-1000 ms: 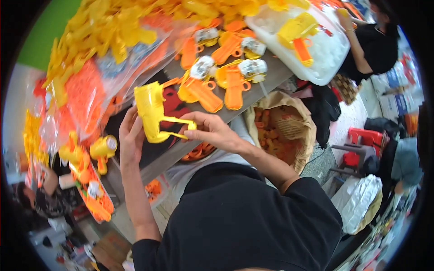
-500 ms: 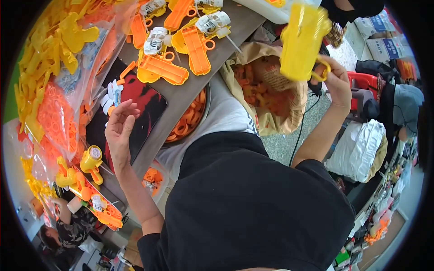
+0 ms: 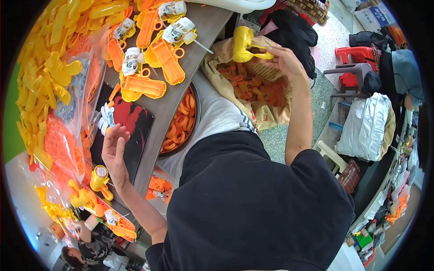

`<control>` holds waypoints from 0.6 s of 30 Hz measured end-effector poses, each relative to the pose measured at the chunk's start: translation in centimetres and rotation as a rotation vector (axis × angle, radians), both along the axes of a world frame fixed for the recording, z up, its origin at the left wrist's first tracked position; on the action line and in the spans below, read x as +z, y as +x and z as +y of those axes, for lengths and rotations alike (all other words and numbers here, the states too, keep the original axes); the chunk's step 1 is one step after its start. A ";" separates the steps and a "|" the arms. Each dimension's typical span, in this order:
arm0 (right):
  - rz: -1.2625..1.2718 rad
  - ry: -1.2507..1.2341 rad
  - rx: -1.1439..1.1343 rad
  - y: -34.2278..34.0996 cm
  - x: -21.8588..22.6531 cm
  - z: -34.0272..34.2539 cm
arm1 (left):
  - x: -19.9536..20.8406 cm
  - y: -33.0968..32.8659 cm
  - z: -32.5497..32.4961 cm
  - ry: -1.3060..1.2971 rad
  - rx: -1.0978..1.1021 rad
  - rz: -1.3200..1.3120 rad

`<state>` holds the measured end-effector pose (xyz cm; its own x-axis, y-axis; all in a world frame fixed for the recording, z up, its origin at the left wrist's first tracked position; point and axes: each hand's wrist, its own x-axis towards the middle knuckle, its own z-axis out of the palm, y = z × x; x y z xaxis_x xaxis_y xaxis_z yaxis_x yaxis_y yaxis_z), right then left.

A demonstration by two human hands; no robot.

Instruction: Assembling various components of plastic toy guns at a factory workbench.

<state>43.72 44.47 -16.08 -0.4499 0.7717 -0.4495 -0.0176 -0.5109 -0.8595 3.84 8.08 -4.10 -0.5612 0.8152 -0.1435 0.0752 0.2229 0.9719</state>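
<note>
My right hand (image 3: pixel 285 62) is closed on the handle of a yellow toy shell (image 3: pixel 242 44) shaped like a small hair dryer. It holds the shell in the air over a brown paper sack (image 3: pixel 226 88) with orange and yellow pieces inside. Fingers loosely curled and apart, my empty left hand (image 3: pixel 115 156) is open above a black and red mat (image 3: pixel 129 124) on the bench. Small white and blue parts (image 3: pixel 107 116) lie beside its fingertips. Farther along the bench sit several toy halves (image 3: pixel 144 86) in orange and yellow with white mechanisms.
Bags of yellow parts (image 3: pixel 54 77) and orange rings (image 3: pixel 63 140) heap up at the left. A bowl of orange rings (image 3: pixel 181 122) is beside my lap. Another yellow toy (image 3: pixel 100 178) stands near my left forearm. A red stool (image 3: pixel 352 56) is at right; a person (image 3: pixel 97 244) works lower left.
My right hand has swung left with the yellow toy shell, from beyond the sack's right side to above its opening. My left hand stays over the mat, and the whole view has shifted somewhat.
</note>
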 end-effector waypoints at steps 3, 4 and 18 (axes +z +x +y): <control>0.004 -0.040 0.004 -1.1 0.0 0.4 | 0.0 0.0 -0.4 -0.028 0.018 0.010; 0.020 -0.038 0.016 -1.5 0.3 0.3 | -0.1 -0.1 -0.6 -0.025 0.010 0.008; 0.159 -0.172 -0.178 -19.1 -10.6 7.9 | 0.1 1.5 0.6 -0.093 0.099 0.014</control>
<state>24.65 52.35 -26.63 -0.3895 0.7636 -0.5149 -0.2475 -0.6253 -0.7401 5.31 8.63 -4.04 -0.6409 0.7390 -0.2077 0.0612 0.3190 0.9458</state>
